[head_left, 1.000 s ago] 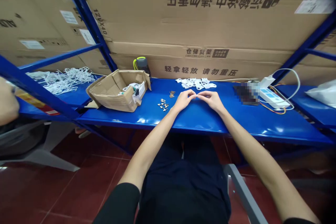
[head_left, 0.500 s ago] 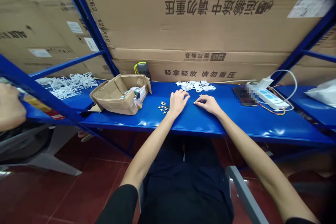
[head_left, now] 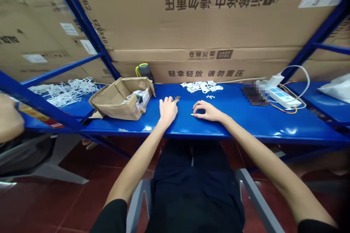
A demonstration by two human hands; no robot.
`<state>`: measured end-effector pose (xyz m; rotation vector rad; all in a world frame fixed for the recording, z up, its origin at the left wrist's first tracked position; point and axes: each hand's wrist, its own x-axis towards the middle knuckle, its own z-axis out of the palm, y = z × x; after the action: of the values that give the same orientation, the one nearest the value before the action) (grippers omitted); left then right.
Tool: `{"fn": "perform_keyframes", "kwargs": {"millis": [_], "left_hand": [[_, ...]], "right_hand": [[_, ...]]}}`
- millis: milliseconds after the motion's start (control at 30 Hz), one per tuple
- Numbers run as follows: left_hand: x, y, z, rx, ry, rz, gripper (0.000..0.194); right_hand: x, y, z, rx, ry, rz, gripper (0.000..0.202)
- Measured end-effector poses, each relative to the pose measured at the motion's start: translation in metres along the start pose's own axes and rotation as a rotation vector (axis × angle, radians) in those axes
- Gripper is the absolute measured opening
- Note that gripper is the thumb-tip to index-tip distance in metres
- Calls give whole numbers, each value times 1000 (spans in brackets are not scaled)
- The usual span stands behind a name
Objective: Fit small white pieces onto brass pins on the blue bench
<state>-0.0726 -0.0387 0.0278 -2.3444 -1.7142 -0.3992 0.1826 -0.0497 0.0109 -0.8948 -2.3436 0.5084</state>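
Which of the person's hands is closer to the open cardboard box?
The left. The left hand is just to the right of the open cardboard box, apart from it; the right hand is farther right, beside a small white piece.

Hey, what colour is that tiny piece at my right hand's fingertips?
The tiny piece at your right hand looks white; best in the head view.

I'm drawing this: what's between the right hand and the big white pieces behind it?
Some tiny white bits on the blue table, in the head view.
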Motion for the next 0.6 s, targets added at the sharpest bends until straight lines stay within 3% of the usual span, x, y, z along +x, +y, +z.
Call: {"fn": "perform_keyframes", "kwargs": {"millis": [133, 333, 600], "left_hand": [[-1, 4, 1, -10, 32, 50, 44], [16, 19, 8, -173, 4, 162, 27], [63, 49, 30, -301, -47, 145, 20]], "right_hand": [[0, 6, -2, 25, 102, 65, 29], [-4, 38, -15, -290, 414, 463, 25], [-12, 54, -20, -452, 441, 700, 21]]}}
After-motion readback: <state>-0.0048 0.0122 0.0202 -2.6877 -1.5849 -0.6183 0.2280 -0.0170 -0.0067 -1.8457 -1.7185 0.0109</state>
